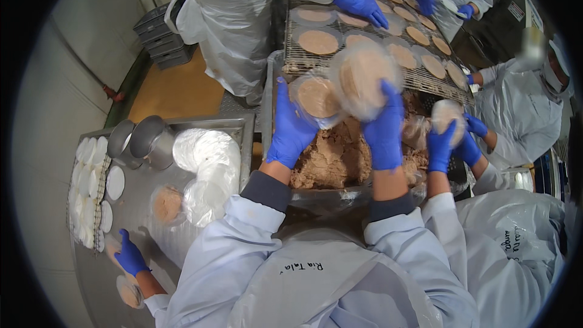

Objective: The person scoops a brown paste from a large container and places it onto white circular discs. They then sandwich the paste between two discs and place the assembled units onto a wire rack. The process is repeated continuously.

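Both my hands wear blue gloves and are raised over a tub of ground, meat-like mixture [334, 157]. My left hand [290, 129] holds a flat round patty [317, 97] on clear plastic film, with its fingers along the left edge. In my right hand [385, 130] is a second round patty [362, 78] with film around it, smeared by motion. The two patties are side by side, and their films seem to overlap. Just beyond them, a wire-mesh belt [294, 58] carries rows of similar pale patties [318, 42].
Co-workers' gloved hands are close: one over the belt [362, 7], one holding a patty at right [439, 147], one at lower left [130, 256]. A steel table [136, 206] at left bears metal cylinders [153, 141], plastic film discs [207, 152] and a wire rack [97, 223] of white discs.
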Demonstrator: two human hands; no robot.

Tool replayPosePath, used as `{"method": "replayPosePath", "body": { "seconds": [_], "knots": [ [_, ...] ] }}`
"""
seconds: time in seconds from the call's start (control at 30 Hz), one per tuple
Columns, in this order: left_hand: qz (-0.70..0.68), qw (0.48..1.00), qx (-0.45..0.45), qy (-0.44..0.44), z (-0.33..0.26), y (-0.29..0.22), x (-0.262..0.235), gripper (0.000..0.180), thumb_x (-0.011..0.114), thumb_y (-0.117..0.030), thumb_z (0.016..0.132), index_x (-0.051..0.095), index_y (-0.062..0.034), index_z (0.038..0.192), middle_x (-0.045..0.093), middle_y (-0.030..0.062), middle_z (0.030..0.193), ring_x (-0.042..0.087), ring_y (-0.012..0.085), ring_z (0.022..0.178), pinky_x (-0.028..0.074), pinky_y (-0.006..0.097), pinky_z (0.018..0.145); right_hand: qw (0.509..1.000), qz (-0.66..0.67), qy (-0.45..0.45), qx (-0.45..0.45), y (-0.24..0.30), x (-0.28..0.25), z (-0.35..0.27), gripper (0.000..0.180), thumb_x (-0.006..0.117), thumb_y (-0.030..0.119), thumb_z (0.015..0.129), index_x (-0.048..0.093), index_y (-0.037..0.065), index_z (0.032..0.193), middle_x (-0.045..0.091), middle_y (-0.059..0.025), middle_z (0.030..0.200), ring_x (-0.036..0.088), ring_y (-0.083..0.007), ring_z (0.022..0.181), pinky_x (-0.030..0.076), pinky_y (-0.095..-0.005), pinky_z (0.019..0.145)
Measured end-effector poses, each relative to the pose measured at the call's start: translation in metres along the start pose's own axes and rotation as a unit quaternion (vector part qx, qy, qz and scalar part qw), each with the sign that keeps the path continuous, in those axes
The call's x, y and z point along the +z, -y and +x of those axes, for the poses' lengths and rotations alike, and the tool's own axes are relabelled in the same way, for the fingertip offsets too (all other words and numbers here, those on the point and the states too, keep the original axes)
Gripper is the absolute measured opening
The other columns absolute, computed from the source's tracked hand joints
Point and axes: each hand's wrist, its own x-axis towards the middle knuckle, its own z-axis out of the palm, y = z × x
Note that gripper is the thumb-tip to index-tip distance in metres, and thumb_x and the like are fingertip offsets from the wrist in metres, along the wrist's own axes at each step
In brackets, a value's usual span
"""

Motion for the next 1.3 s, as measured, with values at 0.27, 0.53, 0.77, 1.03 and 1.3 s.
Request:
{"method": "replayPosePath", "body": {
  "seconds": [0.27, 0.53, 0.77, 1.03, 1.3],
  "knots": [
    [0.145, 0.978, 0.088, -0.120, -0.111, -0.036, -0.010, 0.043, 0.056, -0.008, 0.081, 0.040, 0.0033, 0.119, 0.050, 0.0135, 0.114, 0.053, 0.0256, 0.101, 0.046, 0.039, 0.086, 0.983, -0.082, 0.089, 0.135, -0.062, 0.038, -0.020, 0.053, 0.058, 0.027, 0.080, 0.039, 0.002, 0.123, 0.049, -0.0131, 0.117, 0.046, -0.0248, 0.110, 0.035, -0.0399, 0.093],
    [0.232, 0.720, 0.457, -0.468, -0.312, -0.088, -0.071, 0.028, 0.041, -0.012, 0.090, 0.045, 0.0015, 0.115, 0.054, 0.0070, 0.103, 0.054, 0.0125, 0.086, 0.045, 0.022, 0.076, 0.952, 0.253, -0.110, 0.136, -0.047, 0.007, 0.056, 0.083, 0.044, 0.050, 0.084, -0.005, 0.010, 0.137, 0.001, -0.0108, 0.143, 0.013, -0.0327, 0.131, 0.017, -0.0574, 0.102],
    [0.277, 0.814, 0.382, -0.340, -0.247, -0.103, -0.144, 0.044, 0.034, -0.008, 0.090, 0.021, -0.0001, 0.131, 0.033, 0.0189, 0.130, 0.038, 0.0316, 0.118, 0.033, 0.038, 0.098, 0.987, 0.108, -0.112, 0.032, -0.074, 0.018, 0.083, 0.063, 0.042, 0.044, 0.086, 0.021, 0.002, 0.128, 0.029, -0.0154, 0.130, 0.031, -0.0314, 0.119, 0.029, -0.0492, 0.097],
    [0.731, 0.039, -0.241, -0.637, -0.285, -0.183, -0.149, 0.031, 0.038, -0.033, 0.087, 0.059, -0.0133, 0.098, 0.060, 0.0036, 0.099, 0.056, 0.0186, 0.091, 0.043, 0.033, 0.070, 0.948, -0.049, -0.282, -0.137, -0.087, -0.016, 0.070, 0.046, 0.039, 0.039, 0.087, 0.037, 0.001, 0.114, 0.042, -0.0135, 0.113, 0.044, -0.0277, 0.100, 0.037, -0.0423, 0.086],
    [0.705, 0.344, 0.175, -0.595, -0.227, -0.204, -0.115, 0.041, 0.033, -0.016, 0.090, 0.035, -0.0053, 0.130, 0.038, 0.0093, 0.131, 0.039, 0.0220, 0.119, 0.033, 0.037, 0.097, 0.931, -0.038, -0.278, -0.232, -0.066, -0.016, 0.039, 0.034, 0.043, 0.030, 0.088, 0.049, -0.002, 0.097, 0.052, -0.0116, 0.094, 0.050, -0.0192, 0.080, 0.043, -0.0321, 0.075]
  ]
}}
